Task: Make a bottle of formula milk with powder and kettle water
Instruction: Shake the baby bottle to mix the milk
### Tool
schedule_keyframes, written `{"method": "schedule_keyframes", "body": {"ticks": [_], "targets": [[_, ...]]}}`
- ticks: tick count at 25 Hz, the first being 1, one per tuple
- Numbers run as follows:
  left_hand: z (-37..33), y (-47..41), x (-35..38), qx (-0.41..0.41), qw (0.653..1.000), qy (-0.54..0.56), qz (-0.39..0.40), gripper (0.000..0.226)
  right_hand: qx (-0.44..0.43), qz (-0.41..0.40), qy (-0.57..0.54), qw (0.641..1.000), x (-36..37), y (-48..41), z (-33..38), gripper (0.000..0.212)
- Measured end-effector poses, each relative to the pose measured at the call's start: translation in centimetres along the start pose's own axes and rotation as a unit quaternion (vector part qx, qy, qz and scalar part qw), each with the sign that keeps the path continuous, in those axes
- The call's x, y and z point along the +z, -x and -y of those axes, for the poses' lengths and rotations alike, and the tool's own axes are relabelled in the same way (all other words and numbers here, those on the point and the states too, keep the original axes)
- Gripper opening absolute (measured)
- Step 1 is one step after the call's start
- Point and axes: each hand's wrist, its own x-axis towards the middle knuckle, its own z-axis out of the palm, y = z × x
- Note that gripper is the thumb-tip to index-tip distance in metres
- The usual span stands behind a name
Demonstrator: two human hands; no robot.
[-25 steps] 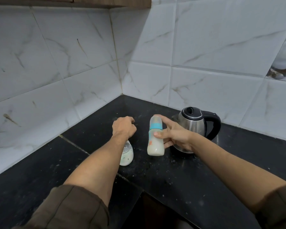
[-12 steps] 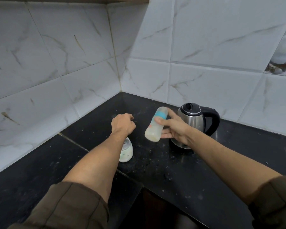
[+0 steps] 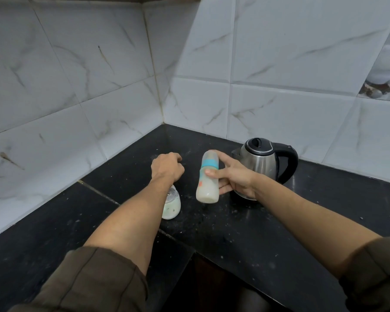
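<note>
The right hand [image 3: 236, 176] wraps its fingers [image 3: 214, 173] around a milk-filled baby bottle [image 3: 208, 176] with a blue collar, held nearly upright just above the black worktop [image 3: 245, 233], in front of the steel kettle [image 3: 261, 163]. The left hand [image 3: 167, 166] is curled into a loose fist; a small clear container [image 3: 172, 207] stands under its wrist.

Showing: two hands, left [image 3: 167, 166] and right [image 3: 233, 176]; one feeding bottle [image 3: 208, 176]; one kettle [image 3: 260, 163]; one small jar [image 3: 172, 204].
</note>
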Motion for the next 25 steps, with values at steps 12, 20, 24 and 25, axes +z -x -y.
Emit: {"method": "schedule_keyframes", "body": {"ticks": [12,20,24,25], "targets": [[-0.2,0.5,-0.2,0.005,1.0,-0.005,-0.002,0.044,-0.007,-0.022,-0.05,0.998,-0.1,0.2,0.8,0.077],[0.2,0.7,-0.4,0.003,1.0,-0.005,-0.001,0.045,0.11,-0.075,-0.073,0.988,-0.6,0.4,0.2,0.054],[-0.4,0.8,-0.4,0.008,1.0,-0.009,0.004,0.044,0.135,0.023,-0.024,0.99,0.2,0.2,-0.2,0.052],[-0.5,0.8,-0.4,0.008,1.0,-0.01,0.003,0.044,0.135,0.007,-0.032,0.99,0.3,0.2,0.0,0.05]]}}
